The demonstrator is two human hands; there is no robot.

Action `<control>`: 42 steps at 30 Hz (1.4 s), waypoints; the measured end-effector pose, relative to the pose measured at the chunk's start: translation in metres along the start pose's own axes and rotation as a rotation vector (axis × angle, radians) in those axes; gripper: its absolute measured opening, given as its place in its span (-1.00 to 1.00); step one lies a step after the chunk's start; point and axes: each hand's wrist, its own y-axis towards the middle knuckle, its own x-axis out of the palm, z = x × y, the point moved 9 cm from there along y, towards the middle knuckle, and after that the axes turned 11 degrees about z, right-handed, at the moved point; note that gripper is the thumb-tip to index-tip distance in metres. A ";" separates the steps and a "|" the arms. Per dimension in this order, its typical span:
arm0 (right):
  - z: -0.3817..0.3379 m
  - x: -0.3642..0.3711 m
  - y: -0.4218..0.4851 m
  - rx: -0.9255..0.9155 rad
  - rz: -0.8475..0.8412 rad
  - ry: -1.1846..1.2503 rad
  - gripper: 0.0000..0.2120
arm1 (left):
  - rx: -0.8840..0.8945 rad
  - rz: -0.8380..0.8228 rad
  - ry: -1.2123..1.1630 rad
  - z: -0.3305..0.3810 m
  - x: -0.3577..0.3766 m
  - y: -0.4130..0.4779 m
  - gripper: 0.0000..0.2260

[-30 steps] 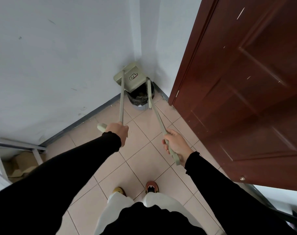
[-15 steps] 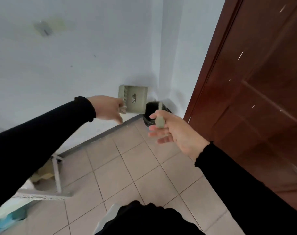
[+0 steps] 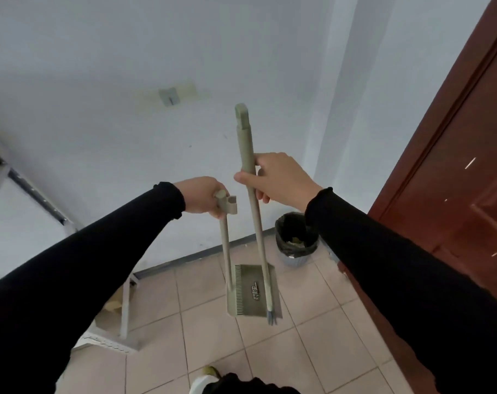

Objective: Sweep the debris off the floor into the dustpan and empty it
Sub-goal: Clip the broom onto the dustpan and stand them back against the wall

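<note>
Olive-green plastic fills both hands. The left hand [image 3: 200, 196] is closed around the top of the dustpan [image 3: 251, 291] handle, just below its clip, and the pan hangs clear of the floor [image 3: 207, 351], its toothed edge facing left. The right hand [image 3: 278, 177] is wrapped around the broom [image 3: 251, 194] stick about a third of the way down, thumb across the front; the stick stands nearly upright, its flat top end above the hand, and its lower end, a small tuft of dark bristles, hangs in front of the pan's right side. Whether bristles and pan touch I cannot tell. Both tools hang over the tiles near the wall edge of the floor, left of the bin [image 3: 295, 240], which stands in the floor's corner beside the brown door [image 3: 454, 166].

Half a second ago both hands were held lower and further forward, with the pan up against the wall by the bin; now both tools hang upright and side by side, away from the bin. A second ago they pointed down into the bin.

Count: two hands, two black sleeves, one dustpan, one broom, one bin with a black liner and some scraps inside, one door, one hook [image 3: 169, 96] on the wall, one shoe tip at the bottom edge.
</note>
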 end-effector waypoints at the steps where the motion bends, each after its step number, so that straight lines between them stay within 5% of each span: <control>1: -0.008 0.009 0.009 -0.032 -0.001 -0.048 -0.74 | 0.002 -0.013 -0.006 -0.007 -0.002 0.003 -0.79; 21: -0.079 0.092 0.162 -0.090 0.240 -0.058 -0.67 | 0.169 -0.123 -0.331 -0.114 -0.091 0.071 -0.53; 26: 0.000 0.123 0.188 0.119 -0.052 0.472 -0.63 | 0.146 -0.145 -0.294 -0.130 -0.104 0.103 -0.68; 29: 0.068 0.183 0.182 0.178 -0.439 0.227 -0.36 | 0.178 -0.197 -0.241 -0.120 -0.114 0.121 -0.60; 31: 0.084 0.220 0.179 0.225 -0.665 0.264 -0.42 | 0.199 -0.212 -0.211 -0.108 -0.121 0.136 -0.60; 33: 0.082 0.238 0.192 0.246 -0.714 0.420 -0.61 | 0.231 -0.182 -0.111 -0.102 -0.128 0.154 -0.59; 36: 0.087 0.242 0.227 0.276 -0.561 0.570 -0.87 | 0.220 0.020 0.062 -0.115 -0.157 0.180 -0.46; 38: 0.091 0.238 0.247 0.328 -0.457 0.632 -0.90 | 0.229 0.461 0.113 -0.125 -0.193 0.181 -0.32; 40: 0.089 0.235 0.267 0.319 -0.380 0.652 -0.86 | 0.124 0.970 -0.118 -0.145 -0.203 0.149 -0.26; 42: 0.083 0.236 0.282 0.303 -0.318 0.663 -0.88 | -0.090 1.067 -0.454 -0.168 -0.162 0.133 -0.29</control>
